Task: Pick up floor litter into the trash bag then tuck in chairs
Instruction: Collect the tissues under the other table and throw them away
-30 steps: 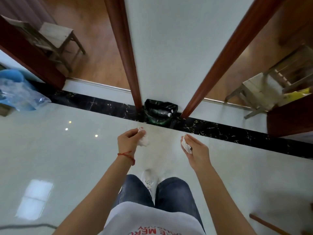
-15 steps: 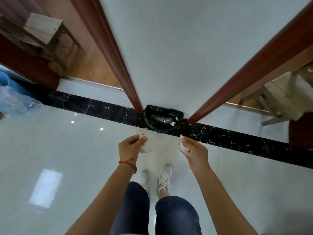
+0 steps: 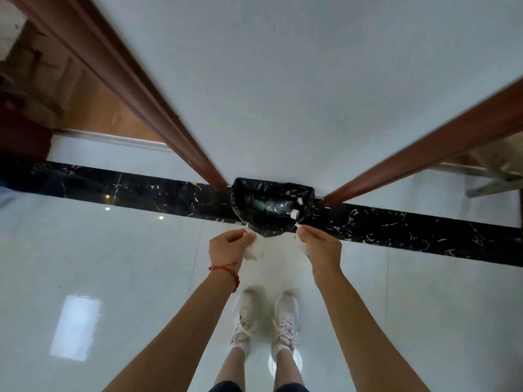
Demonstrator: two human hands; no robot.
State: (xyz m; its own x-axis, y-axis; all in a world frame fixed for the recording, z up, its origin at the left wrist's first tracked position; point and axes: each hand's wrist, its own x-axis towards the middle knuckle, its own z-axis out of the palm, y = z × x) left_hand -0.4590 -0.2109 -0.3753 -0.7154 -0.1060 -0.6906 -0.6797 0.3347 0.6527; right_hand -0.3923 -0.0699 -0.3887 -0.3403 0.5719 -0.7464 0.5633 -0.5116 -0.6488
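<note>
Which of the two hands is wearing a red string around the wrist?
The left hand, holding the larger crumpled white tissue. A red string bracelet circles its wrist; the right hand has a bare wrist.

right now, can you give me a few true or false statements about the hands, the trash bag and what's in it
1. Each hand holds a crumpled white tissue. True: the left hand and the right hand each pinch one.
2. The trash bag is empty. False: a plastic bottle lies inside.
3. The bag sits on the black floor strip against the wall. True.
4. The red string is on the right wrist. False: it is on the left wrist.
</note>
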